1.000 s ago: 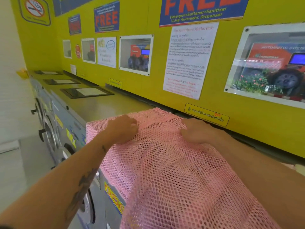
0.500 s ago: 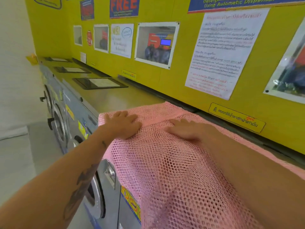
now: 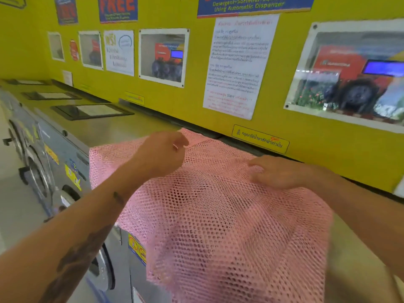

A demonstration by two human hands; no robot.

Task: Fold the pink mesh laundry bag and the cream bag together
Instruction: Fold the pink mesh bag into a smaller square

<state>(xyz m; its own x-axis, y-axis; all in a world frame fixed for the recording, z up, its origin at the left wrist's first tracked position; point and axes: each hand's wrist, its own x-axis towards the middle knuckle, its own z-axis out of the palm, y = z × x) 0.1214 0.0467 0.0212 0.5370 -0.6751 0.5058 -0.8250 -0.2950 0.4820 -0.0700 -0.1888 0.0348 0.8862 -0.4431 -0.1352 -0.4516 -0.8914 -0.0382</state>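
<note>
Pink mesh bag (image 3: 218,215) spread on washer top (image 3: 113,130), long axis wall-to-front, near end overhanging. Left hand (image 3: 161,156) loosely curled, empty; right hand (image 3: 277,173) flat on mesh.

Pink open-weave mesh bag (image 3: 218,215); bright yellow wall (image 3: 306,138); grey steel washer tops (image 3: 122,130); blue-and-red signs (image 3: 118,8).

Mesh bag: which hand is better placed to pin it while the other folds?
Right hand, probably: it lies flat on the pink mesh bag; the left hand is raised above it.
</note>
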